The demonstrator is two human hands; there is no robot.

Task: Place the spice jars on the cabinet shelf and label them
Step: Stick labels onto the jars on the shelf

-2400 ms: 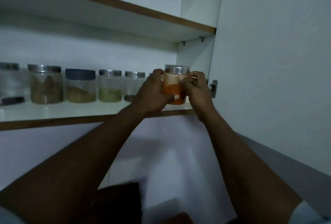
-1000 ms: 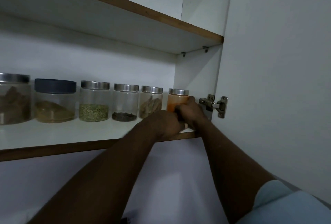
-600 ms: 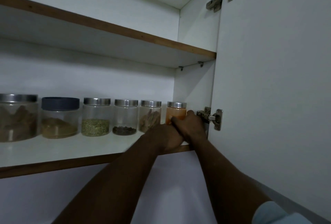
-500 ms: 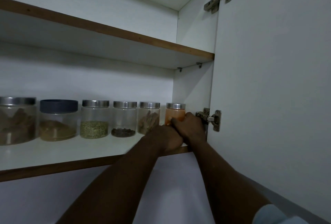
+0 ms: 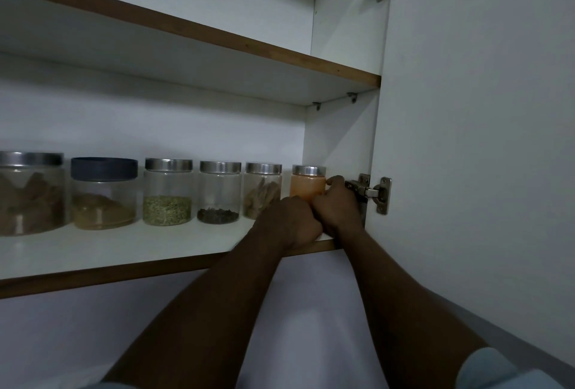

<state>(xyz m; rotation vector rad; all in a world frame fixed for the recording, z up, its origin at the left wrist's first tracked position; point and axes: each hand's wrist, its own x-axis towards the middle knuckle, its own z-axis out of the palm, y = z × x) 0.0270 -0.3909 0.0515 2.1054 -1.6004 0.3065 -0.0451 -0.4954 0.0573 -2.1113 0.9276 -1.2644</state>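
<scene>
An orange spice jar (image 5: pixel 307 185) with a steel lid stands at the right end of the lower cabinet shelf (image 5: pixel 124 248). My right hand (image 5: pixel 337 202) curls round its right side, thumb up by the lid. My left hand (image 5: pixel 289 222) sits in front of the jar's base with fingers curled; what it holds is hidden. Left of the orange jar stand a jar of brown sticks (image 5: pixel 263 190), a jar of black seeds (image 5: pixel 219 191), a jar of green seeds (image 5: pixel 167 191), a blue-lidded jar (image 5: pixel 103 192) and a large jar (image 5: pixel 31 192).
The white cabinet door (image 5: pixel 482 140) hangs open on the right, its lower hinge (image 5: pixel 371 193) right beside my right hand. An upper shelf (image 5: pixel 217 43) runs above the jars. The cabinet's right wall (image 5: pixel 339 140) stands close behind the orange jar.
The orange jar went from held in the air in front of the shelf to standing at the right end of the row. Both hands stayed at it; the view tilted upward.
</scene>
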